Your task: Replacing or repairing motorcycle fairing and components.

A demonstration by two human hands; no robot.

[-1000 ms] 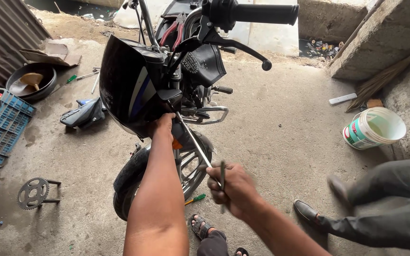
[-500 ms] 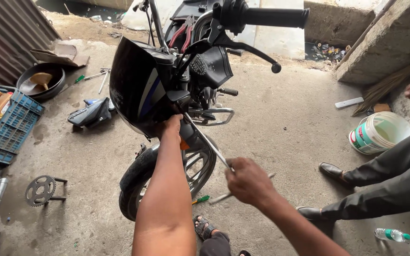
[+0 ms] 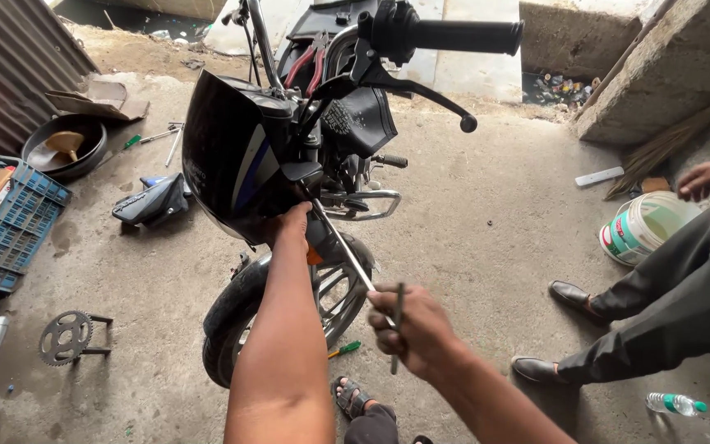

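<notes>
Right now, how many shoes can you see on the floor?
2: one black shoe near the bucket, another nearer the water bottle. Others may be hidden.

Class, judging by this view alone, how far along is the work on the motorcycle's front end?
Done: a dark blue body panel already lies off on the concrete floor. In hand: the left hand steadies the glossy black headlight cowl while the right hand turns a long metal T-handle wrench beneath it. Left: the cowl remains mounted.

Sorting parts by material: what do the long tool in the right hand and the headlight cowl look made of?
Long tool: apparently bare steel, a thin grey shaft with metallic shine. Headlight cowl: probably glossy black moulded plastic, smooth and curved with reflections.
</notes>
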